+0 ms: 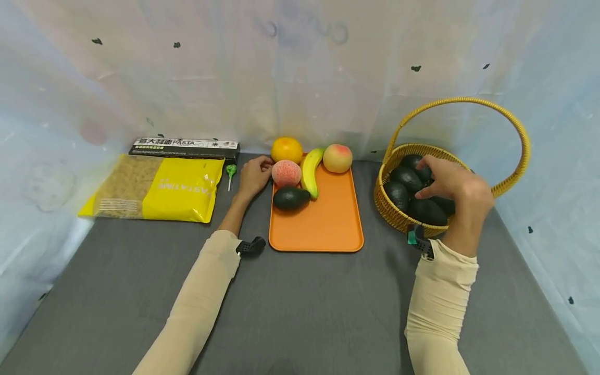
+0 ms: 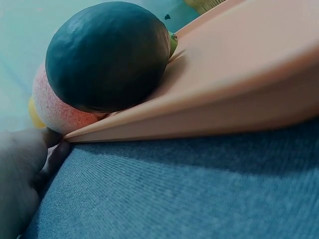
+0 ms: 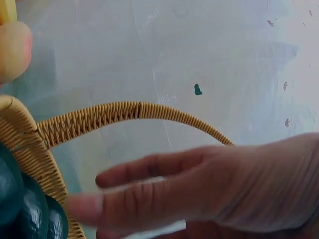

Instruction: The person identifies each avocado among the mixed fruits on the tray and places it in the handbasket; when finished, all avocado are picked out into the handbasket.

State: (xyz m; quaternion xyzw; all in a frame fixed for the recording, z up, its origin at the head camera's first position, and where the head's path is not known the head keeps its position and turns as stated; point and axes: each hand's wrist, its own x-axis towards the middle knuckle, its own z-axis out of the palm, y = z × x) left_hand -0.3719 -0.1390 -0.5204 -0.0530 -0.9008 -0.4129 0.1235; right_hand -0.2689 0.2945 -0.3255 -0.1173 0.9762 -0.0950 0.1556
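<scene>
At the left rim of the orange tray [image 1: 319, 229], my left hand [image 1: 255, 174] pinches the edge between thumb and fingers beside a pink peach [image 1: 286, 173]. A dark avocado [image 1: 290, 199] lies on the tray just in front of that peach and looms large in the left wrist view. Also on the tray are a banana [image 1: 309, 174], an orange [image 1: 287, 150] and a pale peach [image 1: 337, 158]. Over the wicker basket [image 1: 388, 211] reaches my right hand [image 1: 461, 185], thumb and fingers spread above several avocados [image 1: 407, 178]. In the right wrist view nothing shows between them.
The basket's tall handle [image 1: 464, 100] arches behind and to the right of my right hand. Left of the tray lie a yellow pasta bag [image 1: 183, 190], a black pasta box [image 1: 187, 148] and a green lollipop [image 1: 231, 170]. A pale curtain [image 1: 300, 78] hangs behind the grey table [image 1: 309, 302].
</scene>
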